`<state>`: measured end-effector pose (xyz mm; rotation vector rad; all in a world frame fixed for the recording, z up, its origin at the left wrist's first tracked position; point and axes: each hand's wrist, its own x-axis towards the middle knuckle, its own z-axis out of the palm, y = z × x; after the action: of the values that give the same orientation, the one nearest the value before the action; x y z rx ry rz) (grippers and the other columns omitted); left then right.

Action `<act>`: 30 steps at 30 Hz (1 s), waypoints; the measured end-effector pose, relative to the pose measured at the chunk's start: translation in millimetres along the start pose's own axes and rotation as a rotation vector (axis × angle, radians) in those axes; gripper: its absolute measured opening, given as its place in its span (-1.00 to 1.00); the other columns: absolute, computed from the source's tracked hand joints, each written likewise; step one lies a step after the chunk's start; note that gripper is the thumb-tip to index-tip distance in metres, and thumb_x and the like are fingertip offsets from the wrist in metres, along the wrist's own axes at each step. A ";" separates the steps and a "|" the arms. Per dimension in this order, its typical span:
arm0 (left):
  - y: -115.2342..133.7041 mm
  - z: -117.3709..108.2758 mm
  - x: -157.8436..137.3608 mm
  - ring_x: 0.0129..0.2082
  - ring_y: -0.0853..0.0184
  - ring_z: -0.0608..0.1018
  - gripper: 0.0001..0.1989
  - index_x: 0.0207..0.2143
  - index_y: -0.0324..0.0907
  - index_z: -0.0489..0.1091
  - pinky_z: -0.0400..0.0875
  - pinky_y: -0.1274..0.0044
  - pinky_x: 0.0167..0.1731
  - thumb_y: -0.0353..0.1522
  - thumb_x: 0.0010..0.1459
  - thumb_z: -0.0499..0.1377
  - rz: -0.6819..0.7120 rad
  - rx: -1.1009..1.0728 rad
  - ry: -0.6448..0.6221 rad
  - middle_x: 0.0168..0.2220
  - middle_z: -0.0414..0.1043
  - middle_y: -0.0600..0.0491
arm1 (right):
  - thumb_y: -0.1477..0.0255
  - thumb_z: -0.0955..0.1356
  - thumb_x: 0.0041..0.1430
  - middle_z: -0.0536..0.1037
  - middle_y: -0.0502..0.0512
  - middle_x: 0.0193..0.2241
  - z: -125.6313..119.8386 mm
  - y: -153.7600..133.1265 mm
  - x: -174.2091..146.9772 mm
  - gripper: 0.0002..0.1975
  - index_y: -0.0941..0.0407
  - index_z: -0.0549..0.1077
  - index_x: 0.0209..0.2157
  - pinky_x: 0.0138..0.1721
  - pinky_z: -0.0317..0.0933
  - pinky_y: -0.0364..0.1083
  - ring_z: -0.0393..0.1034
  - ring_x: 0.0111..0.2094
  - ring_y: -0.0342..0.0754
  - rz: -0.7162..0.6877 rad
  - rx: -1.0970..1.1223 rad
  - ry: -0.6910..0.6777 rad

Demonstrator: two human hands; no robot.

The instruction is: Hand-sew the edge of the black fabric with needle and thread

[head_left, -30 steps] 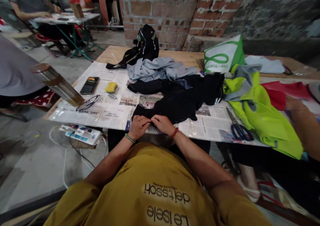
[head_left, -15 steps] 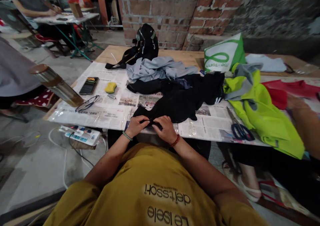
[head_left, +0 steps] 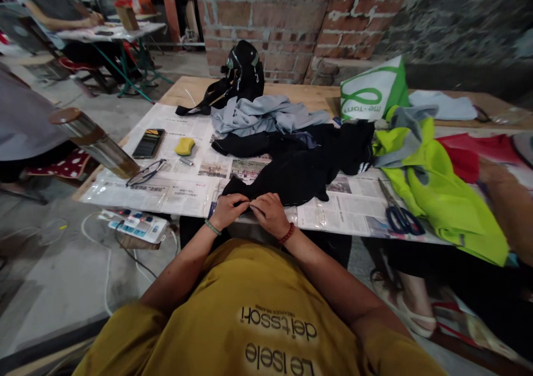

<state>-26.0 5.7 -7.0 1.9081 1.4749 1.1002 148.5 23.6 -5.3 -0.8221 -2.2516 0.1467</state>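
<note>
In the head view, taking the clock face as centred on the hands with twelve pointing away from the wearer, the left hand and right hand meet at the near edge of the bench. Each grip is drawn in to a fingertip pinch, almost closed, on the near border of a black garment; whether anything thin is pinched along with the cloth is too small to tell. A narrow border probably suits fingertips better than a full grasp, and meeting at one spot likely lets the two hands steady it between them.

The garment trails off towards two o'clock, most of it lying on the bench, so the hands seem to carry little of its weight. The newspaper beneath probably protects the wood.

At three o'clock lie scissors, loops towards the near edge, handy for the right hand; a lime-yellow garment is heaped beside them. Grey cloth sits at twelve, behind the black one. A phone and a tilted-looking flask are around ten, eyeglasses between nine and ten, and a yellow sponge between ten and eleven, all apart from the cloth, perhaps to leave it room.
</note>
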 end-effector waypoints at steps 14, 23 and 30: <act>2.8 0.4 3.0 -0.42 0.41 0.49 -0.77 -0.39 -0.20 0.48 0.34 0.61 -0.38 -0.28 0.12 0.08 -0.047 0.005 -0.017 -0.43 0.51 0.08 | 0.46 0.23 0.21 0.50 0.06 -0.40 -0.5 -8.3 6.5 -0.85 0.08 0.42 -0.35 -0.17 0.10 -0.02 0.32 -0.27 -0.08 0.063 0.115 0.070; 3.0 -4.9 4.2 -0.38 0.41 0.51 -0.83 -0.36 -0.19 0.48 0.35 0.61 -0.34 -0.31 0.06 0.15 -0.048 -0.057 -0.083 -0.38 0.52 0.10 | 0.37 0.30 0.08 0.51 0.01 -0.45 -0.3 -10.9 11.6 -0.89 0.09 0.42 -0.41 -0.28 0.24 -0.10 0.37 -0.38 -0.10 0.511 0.498 0.129; 12.8 2.2 11.0 -0.41 0.43 0.50 -0.85 -0.35 -0.20 0.47 0.34 0.64 -0.37 -0.36 0.06 0.14 -0.078 -0.065 -0.121 -0.40 0.51 0.12 | 0.34 0.33 0.03 0.51 0.01 -0.45 4.4 -5.5 2.0 -0.86 0.11 0.43 -0.38 -0.31 0.25 -0.10 0.38 -0.41 -0.10 0.614 0.573 0.180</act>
<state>-16.0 12.6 5.0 1.8236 1.4173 0.9687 141.6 21.0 -5.5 -1.1114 -1.5938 0.9147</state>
